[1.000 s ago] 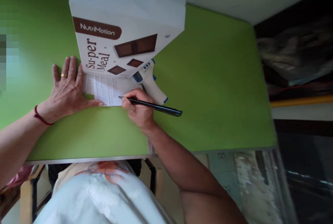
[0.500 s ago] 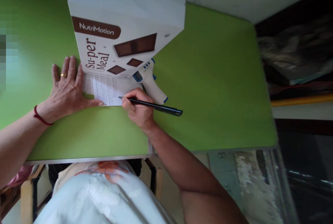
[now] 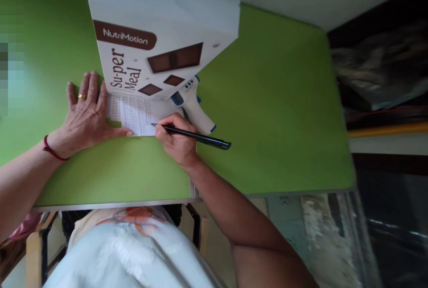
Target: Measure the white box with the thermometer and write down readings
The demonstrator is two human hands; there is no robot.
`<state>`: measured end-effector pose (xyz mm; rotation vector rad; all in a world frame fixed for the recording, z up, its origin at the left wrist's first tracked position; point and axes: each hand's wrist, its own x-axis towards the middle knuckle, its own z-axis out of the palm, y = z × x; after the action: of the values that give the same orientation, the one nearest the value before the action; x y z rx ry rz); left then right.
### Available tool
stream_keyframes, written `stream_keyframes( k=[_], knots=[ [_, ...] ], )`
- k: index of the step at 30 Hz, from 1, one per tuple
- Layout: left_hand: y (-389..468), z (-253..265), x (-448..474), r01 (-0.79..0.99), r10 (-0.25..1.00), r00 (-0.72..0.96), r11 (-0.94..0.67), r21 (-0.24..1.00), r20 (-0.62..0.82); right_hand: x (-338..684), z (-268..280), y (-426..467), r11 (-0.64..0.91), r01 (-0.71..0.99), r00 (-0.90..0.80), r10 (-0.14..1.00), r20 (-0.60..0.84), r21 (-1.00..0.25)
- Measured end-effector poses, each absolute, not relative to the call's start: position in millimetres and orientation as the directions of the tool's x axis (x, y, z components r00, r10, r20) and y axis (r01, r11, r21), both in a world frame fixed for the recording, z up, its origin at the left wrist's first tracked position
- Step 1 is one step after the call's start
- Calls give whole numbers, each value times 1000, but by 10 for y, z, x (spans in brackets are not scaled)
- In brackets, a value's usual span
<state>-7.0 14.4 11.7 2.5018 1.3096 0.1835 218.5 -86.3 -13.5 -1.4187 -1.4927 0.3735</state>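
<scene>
My right hand [image 3: 177, 138] is closed round a black pen [image 3: 200, 137], its tip touching or just over a white sheet of paper [image 3: 163, 112]. Rows of small handwriting cover the sheet's left and middle; the right part is blank. My left hand [image 3: 87, 114] lies flat with fingers spread, its thumb on the sheet's lower left edge. It wears a gold ring and a red cord at the wrist. Behind the paper stands a white box [image 3: 167, 16] printed "NutriMotion Su-per Meal", which meets the paper's far edge.
A white and blue infrared thermometer [image 3: 197, 109] lies just right of the paper, partly behind the box. All of this rests on a green table [image 3: 284, 114] with a metal front edge. Shelves with a plastic bag [image 3: 384, 65] stand at the right.
The pen's upper end has swung slightly left and its tip has shifted a little left. My left hand stays in place.
</scene>
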Motion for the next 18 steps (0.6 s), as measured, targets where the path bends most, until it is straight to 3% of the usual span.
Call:
stream_keyframes(
  k=[9, 15, 18],
  knots=[
    [137, 127, -63, 791, 822, 567, -527, 310, -50, 2224, -145, -881, 286, 593, 187, 860, 474, -753],
    [139, 94, -80, 785, 825, 563, -516, 342, -49, 2404, -102, -869, 326, 739, 52, 845, 532, -590],
    [210, 68, -98, 776, 836, 547, -494, 393, -29, 2521, -126, -856, 345, 789, -63, 869, 492, -509]
  ],
)
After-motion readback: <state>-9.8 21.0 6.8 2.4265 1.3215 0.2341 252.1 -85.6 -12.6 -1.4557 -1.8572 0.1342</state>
